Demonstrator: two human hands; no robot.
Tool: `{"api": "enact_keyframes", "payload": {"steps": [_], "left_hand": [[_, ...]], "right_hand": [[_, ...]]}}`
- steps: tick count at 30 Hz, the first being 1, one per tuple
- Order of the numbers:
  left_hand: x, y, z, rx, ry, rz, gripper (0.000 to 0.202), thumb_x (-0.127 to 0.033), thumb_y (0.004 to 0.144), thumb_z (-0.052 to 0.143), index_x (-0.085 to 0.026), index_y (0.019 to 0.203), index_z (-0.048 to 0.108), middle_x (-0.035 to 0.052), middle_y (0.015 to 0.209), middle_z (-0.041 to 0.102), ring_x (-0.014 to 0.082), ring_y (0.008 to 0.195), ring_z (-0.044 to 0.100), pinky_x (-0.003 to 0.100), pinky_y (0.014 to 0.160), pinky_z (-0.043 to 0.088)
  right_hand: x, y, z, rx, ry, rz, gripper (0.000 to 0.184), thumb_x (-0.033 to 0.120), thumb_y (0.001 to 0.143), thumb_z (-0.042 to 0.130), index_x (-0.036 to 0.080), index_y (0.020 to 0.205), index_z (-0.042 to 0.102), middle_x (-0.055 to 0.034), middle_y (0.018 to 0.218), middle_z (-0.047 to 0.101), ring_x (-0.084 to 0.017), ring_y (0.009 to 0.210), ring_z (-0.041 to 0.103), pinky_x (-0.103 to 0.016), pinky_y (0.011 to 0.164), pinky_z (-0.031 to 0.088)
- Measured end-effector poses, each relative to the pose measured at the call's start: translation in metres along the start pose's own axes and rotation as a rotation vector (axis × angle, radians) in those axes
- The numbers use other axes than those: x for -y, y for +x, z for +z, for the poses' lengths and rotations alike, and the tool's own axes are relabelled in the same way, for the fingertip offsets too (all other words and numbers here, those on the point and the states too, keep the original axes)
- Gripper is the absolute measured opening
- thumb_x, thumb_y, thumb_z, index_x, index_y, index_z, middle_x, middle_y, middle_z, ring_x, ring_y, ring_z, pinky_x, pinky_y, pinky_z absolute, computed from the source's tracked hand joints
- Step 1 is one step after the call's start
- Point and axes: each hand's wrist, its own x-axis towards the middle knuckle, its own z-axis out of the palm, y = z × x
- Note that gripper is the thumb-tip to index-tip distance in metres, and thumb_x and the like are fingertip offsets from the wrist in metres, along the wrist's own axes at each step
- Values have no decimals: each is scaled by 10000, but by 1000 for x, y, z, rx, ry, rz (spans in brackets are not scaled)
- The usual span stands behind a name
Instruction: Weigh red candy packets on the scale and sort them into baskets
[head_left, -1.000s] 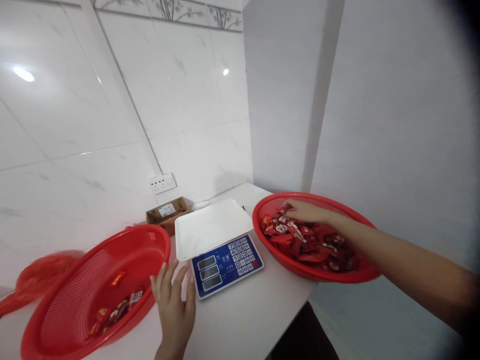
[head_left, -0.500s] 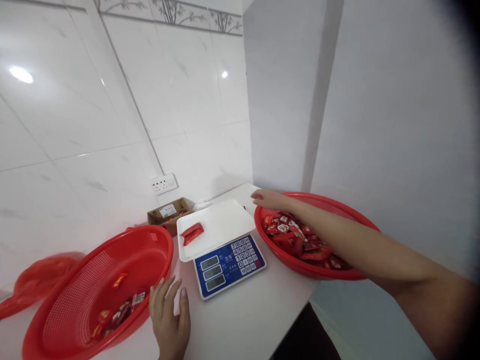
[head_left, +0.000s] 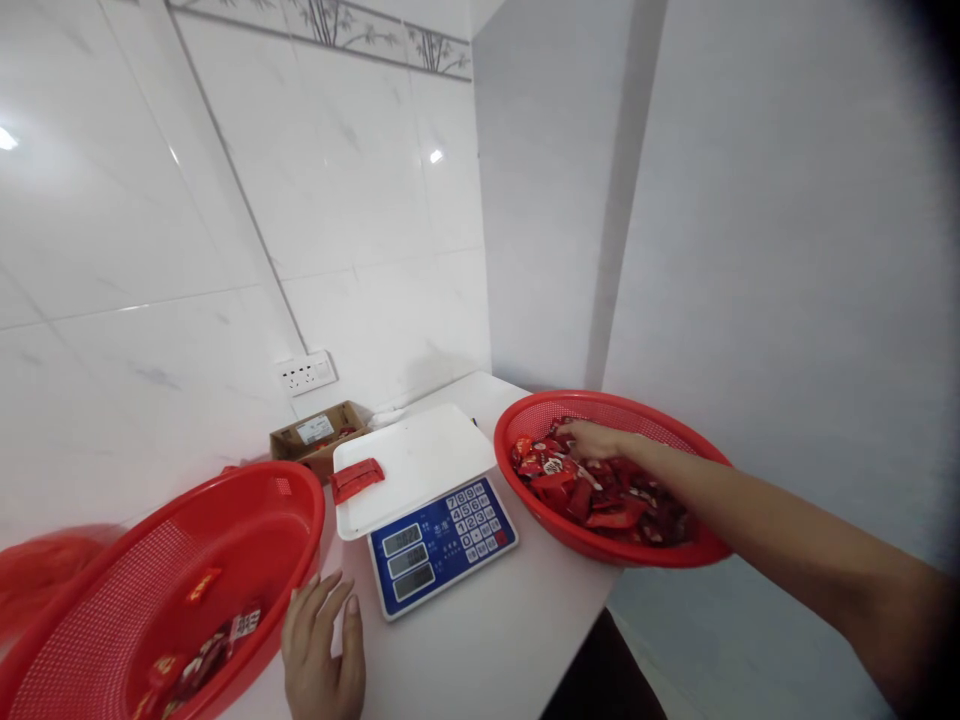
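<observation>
My right hand [head_left: 596,440] reaches into the red basket [head_left: 697,545] on the right and rests on its heap of red snack packets [head_left: 592,490]; the fingers curl down among them, and what they hold is hidden. On the white pan of the blue-faced scale [head_left: 427,520] lies one red packet [head_left: 357,478], at the pan's left edge. My left hand [head_left: 321,650] lies flat on the white counter, fingers stretched, beside the left red basket [head_left: 105,610], which holds a few packets [head_left: 202,640].
A small cardboard box [head_left: 319,435] stands against the tiled wall behind the scale, below a wall socket [head_left: 305,373]. A red plastic bag [head_left: 37,570] lies at the far left. The counter's front edge drops off to the right of the scale.
A red packet now lies on the scale pan. My right hand went from the right basket across to the pan and back into the basket. My left hand slid slightly toward me.
</observation>
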Motion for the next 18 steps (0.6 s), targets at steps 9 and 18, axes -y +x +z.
{"api": "enact_keyframes", "payload": {"steps": [9, 18], "left_hand": [[6, -2, 4, -11, -6, 6, 179, -262, 823, 479, -196, 940, 597, 82, 934, 630, 226, 946, 556, 417, 899, 399], [9, -4, 7, 10, -24, 23, 185, -260, 830, 478, -189, 951, 598, 87, 967, 626, 216, 942, 564, 380, 844, 433]], "right_hand": [[-9, 25, -10, -100, -87, 93, 277, 205, 675, 616, 171, 945, 674, -75, 967, 663, -228, 888, 604, -295, 778, 456], [-18, 36, 15, -189, -124, 122, 453, 303, 722, 627, 171, 1153, 584, -144, 1151, 572, -259, 984, 573, -357, 868, 414]]}}
